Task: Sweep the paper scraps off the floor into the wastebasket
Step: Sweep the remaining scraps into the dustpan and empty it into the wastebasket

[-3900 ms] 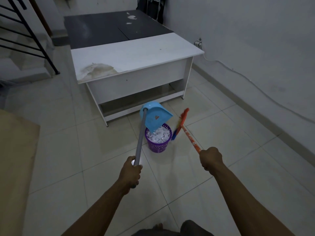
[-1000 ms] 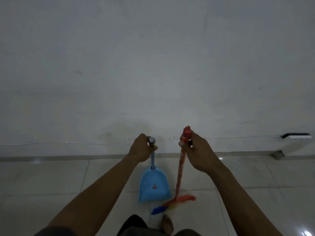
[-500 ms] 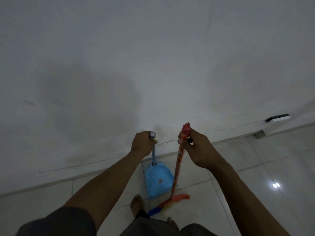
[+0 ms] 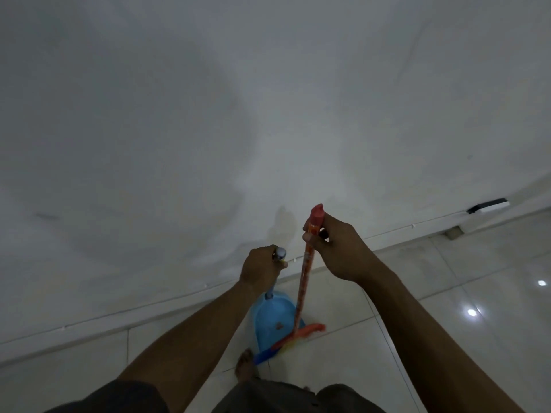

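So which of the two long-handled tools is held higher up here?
The broom, the orange-handled one in the right hand. Its red tip sits above the dustpan handle's grey end, gripped lower by the left hand.

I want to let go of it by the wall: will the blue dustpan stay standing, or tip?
Probably tips. The dustpan looks like thin, light plastic, and its long handle rises to the left hand, so it is likely top-heavy. The tiled floor looks glossy, so it may slide; lean the handle on the wall.
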